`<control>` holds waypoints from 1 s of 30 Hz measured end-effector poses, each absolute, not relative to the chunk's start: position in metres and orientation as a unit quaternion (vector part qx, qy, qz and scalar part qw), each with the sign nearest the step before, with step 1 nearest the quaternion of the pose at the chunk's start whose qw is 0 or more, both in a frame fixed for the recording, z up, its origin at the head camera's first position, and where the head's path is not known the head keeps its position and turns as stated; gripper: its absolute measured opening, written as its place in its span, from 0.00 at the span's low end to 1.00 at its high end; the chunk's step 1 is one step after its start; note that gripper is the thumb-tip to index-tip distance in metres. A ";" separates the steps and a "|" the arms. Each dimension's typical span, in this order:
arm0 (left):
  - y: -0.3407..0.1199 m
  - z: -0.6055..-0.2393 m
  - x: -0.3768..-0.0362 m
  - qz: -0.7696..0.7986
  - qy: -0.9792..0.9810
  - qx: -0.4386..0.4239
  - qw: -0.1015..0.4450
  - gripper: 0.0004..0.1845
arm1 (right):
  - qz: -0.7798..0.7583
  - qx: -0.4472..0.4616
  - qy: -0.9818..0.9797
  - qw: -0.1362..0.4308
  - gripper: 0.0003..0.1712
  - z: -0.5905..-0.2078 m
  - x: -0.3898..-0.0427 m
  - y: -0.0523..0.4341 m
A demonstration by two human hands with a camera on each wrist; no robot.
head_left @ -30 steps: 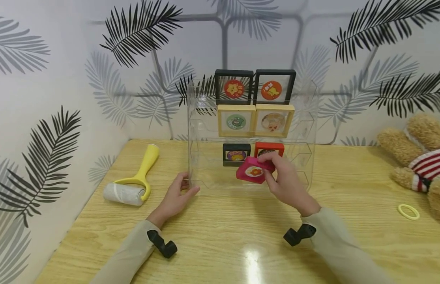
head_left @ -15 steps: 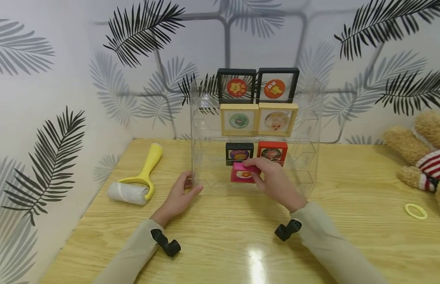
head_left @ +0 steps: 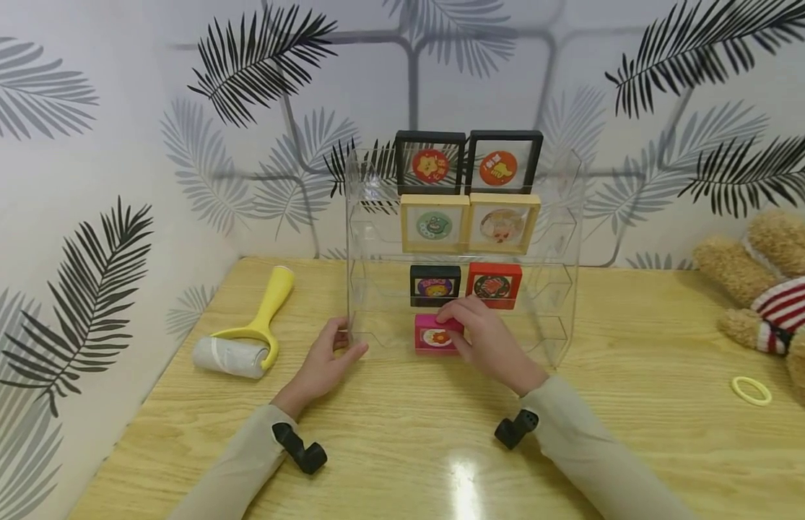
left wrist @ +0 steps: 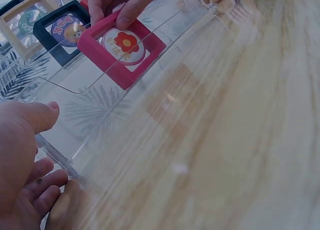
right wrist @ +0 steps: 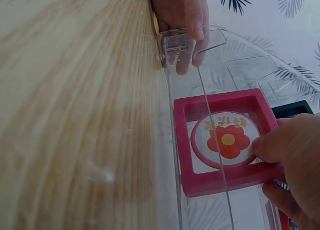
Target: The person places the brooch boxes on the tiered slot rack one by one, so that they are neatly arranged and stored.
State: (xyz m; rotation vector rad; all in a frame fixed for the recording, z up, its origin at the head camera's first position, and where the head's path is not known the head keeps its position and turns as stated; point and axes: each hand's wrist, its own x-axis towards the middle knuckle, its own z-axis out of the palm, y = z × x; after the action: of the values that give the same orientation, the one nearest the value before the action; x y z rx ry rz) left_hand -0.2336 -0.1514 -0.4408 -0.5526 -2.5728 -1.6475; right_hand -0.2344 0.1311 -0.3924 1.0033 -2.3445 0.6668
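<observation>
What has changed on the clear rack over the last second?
The right hand has carried the pink frame down and to the left, from tilted in front of the red frame to upright on the lowest tier, its grip unchanged. The left hand stays on the clear rack's corner; the other frames are unmoved.

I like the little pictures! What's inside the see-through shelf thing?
Seven small frames sit in the clear rack: two black on top, two wooden, then black and red. The right hand holds the pink flower frame lowest, partly covering it.

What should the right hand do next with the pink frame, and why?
Probably let go. The pink frame already stands on the clear rack's bottom tier, under the black frame; the right hand grips its edge and the left hand holds the rack's corner.
</observation>
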 end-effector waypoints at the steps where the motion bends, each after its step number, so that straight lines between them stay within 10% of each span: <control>1: -0.152 -0.441 -0.234 -0.531 -0.828 -0.179 0.018 0.26 | 0.243 0.371 -0.860 0.253 0.15 -0.393 -0.235 0.131; 30: -0.146 -0.442 -0.234 -0.537 -0.825 -0.177 0.004 0.26 | 0.214 0.332 -0.835 0.384 0.19 -0.365 -0.204 0.183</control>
State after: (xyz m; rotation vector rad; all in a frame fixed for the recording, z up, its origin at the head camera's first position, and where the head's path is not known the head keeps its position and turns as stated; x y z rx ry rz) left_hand -0.2340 -0.1461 -0.4419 -0.5556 -2.5836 -1.6830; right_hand -0.2043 0.1827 -0.3650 0.8452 -2.1273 0.5447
